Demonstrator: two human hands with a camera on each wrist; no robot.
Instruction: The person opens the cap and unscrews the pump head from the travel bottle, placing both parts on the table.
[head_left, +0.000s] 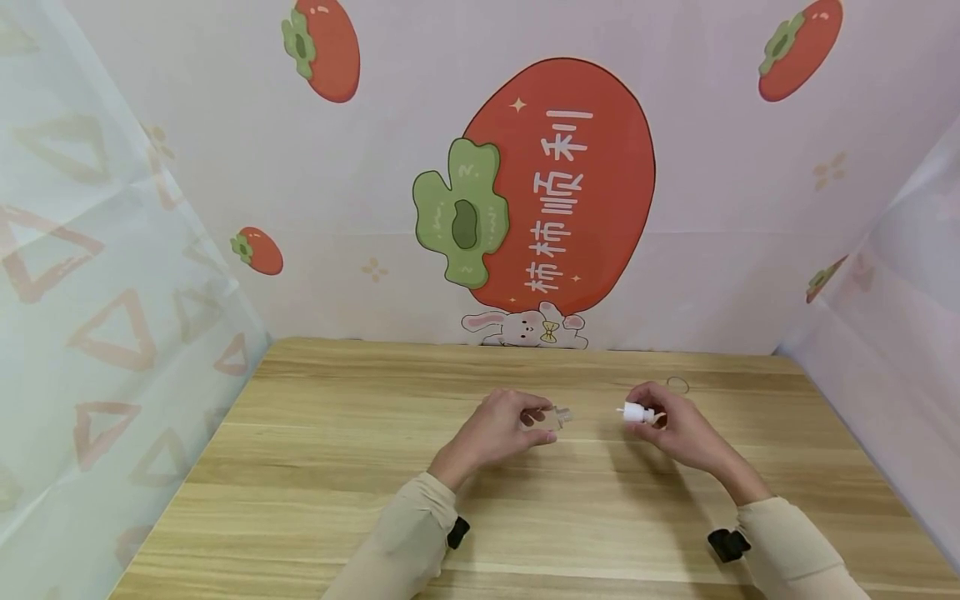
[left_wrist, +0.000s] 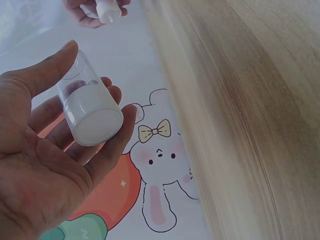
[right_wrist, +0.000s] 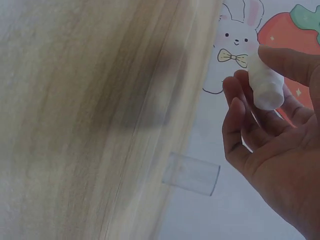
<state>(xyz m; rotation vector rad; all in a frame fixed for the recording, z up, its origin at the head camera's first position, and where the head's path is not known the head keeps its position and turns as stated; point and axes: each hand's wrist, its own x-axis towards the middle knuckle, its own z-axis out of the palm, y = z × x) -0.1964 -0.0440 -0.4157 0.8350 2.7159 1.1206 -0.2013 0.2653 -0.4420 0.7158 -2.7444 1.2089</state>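
Note:
My left hand grips a small clear bottle between thumb and fingers; its lower part looks whitish. In the head view the bottle's neck points right, towards my other hand. A white pump head is pinched between the thumb and fingers of my right hand, its thin tip pointing left at the bottle. A gap separates the two pieces. The right wrist view shows the pump head from its other end, the fingers partly around it.
A clear, tube-like cap lies on the wooden table beyond my right hand; only its rim shows well in the head view. Behind the table stands a printed backdrop with a rabbit and persimmons. Side sheets flank the table.

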